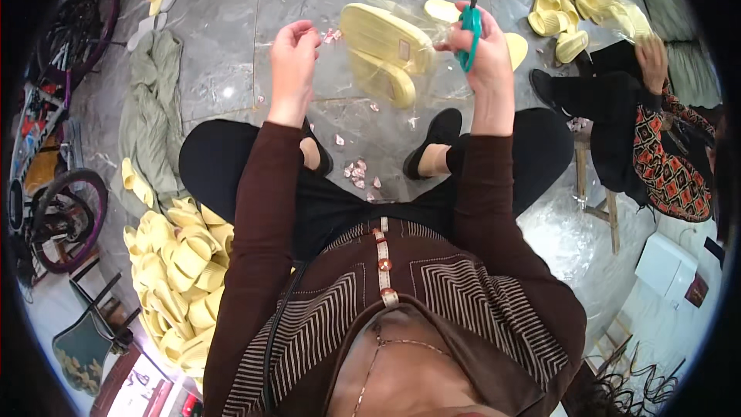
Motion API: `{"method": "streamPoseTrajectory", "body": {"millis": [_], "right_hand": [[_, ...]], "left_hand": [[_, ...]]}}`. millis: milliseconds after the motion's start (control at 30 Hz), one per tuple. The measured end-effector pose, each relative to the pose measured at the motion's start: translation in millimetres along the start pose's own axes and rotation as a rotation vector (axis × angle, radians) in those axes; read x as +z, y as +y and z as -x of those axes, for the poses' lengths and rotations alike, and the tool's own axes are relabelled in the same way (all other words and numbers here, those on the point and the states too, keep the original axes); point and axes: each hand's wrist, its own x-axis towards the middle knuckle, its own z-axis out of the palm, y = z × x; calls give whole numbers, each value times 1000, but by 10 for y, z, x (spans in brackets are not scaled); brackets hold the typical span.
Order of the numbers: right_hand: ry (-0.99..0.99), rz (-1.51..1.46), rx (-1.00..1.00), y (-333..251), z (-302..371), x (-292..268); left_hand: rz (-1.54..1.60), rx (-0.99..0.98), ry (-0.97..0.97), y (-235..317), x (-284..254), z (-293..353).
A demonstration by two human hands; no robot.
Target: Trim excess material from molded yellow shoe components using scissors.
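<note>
My right hand (488, 50) grips scissors (468, 38) with teal handles, their dark blades pointing away from me. Its thumb and fingertips also pinch the edge of a clear plastic bag (444, 27). Inside that bag is a pair of pale yellow slippers (386, 35), hanging over the floor between my hands. Left of the slippers, apart from them, my left hand (293, 58) is raised with its fingers curled in. Whatever those fingers may hold is hidden.
Yellow slippers lie heaped (181, 262) at my left and more, some bagged, at the far right (552, 11). Pink scraps (356, 171) litter the floor between my feet. A grey-green cloth (147, 100) lies left, near a bicycle (58, 123). At right, another person's hand (652, 62) touches bagged slippers.
</note>
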Motion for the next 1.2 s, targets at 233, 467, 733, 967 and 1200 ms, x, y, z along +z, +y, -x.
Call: {"method": "streamPoseTrajectory", "body": {"millis": [233,467,733,967,1200], "right_hand": [[-233,-159,114,-56,103,227],[-456,-417,186,-468,137,257],[-309,-391,4,-791,92,118],[-433,-510,-25,-758,-12,-45],[-523,-658,128,-599,-226,-189]], "left_hand": [[-90,-75,149,-1106,-200,-288],[146,-692,-94,-1496,126,138],[683,-350,-239,-1761,-49,-100],[-708,-205,-197,-2082,-64,325],[-1156,93,-732,-2455,-350,232]]}}
